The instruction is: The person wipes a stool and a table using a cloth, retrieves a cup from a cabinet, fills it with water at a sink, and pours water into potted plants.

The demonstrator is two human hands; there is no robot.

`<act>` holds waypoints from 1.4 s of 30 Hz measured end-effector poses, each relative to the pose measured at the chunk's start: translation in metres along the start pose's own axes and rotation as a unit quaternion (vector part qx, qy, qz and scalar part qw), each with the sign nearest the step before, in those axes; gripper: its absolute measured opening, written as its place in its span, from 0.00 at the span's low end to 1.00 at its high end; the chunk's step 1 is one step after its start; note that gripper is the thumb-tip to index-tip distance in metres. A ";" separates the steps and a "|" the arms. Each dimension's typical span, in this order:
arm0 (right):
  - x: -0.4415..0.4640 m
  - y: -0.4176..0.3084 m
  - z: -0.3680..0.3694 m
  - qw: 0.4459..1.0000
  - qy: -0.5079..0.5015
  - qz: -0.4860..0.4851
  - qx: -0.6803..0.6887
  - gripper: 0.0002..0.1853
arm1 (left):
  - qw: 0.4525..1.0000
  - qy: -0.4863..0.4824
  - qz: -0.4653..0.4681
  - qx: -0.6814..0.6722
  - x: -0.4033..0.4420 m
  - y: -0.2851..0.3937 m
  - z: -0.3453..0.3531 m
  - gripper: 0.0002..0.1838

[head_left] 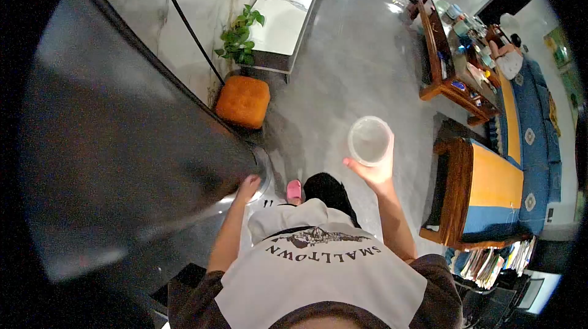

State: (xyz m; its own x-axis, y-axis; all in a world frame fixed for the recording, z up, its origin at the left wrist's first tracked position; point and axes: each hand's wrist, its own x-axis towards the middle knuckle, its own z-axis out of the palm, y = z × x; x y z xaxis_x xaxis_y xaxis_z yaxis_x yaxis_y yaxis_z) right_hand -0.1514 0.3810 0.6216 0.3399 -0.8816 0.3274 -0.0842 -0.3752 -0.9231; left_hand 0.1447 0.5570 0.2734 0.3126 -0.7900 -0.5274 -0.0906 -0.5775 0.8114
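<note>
My right hand (376, 173) is wrapped around a clear, round plastic container (370, 140), held up in front of me over the floor. Its round top faces me, and whatever may be inside is hard to make out. On the other side, my left hand (248, 188) is at the edge of a large dark grey door (153, 139) with a glossy surface. Its fingers look curled at the door's corner, partly hidden and a little blurred.
An orange stool (243, 102) stands beyond the door, near a white low cabinet (285, 16) and a green plant (239, 38). To the right are a cluttered wooden table (444, 53), a blue sofa (533, 145) and a wooden seat (468, 197). A person (507, 56) is at the far right.
</note>
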 end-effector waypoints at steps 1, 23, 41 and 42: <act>0.023 0.009 0.003 1.000 -0.004 0.002 0.003 0.46 | 0.999 0.010 0.042 -0.007 0.024 0.038 0.000 0.17; 0.555 0.206 0.142 0.959 -0.274 -0.064 0.026 0.46 | 0.871 0.191 -0.310 -0.329 0.169 0.112 0.041 0.28; 0.777 0.308 0.391 0.841 -0.522 -0.144 0.005 0.43 | 0.683 0.456 -0.293 -0.489 0.311 0.295 -0.006 0.20; 0.783 0.316 0.400 0.835 -0.536 -0.123 -0.010 0.44 | 0.664 0.460 -0.312 -0.500 0.312 0.301 0.013 0.20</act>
State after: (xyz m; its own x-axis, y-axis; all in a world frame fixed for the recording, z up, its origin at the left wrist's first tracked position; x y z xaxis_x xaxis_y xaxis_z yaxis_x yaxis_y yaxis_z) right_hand 0.4624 -0.3130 0.5056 0.9916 -0.0194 0.1282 0.0994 -0.5215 -0.8474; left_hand 0.2025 0.1336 0.3496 0.4811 0.2656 -0.8354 0.8576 0.0547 0.5113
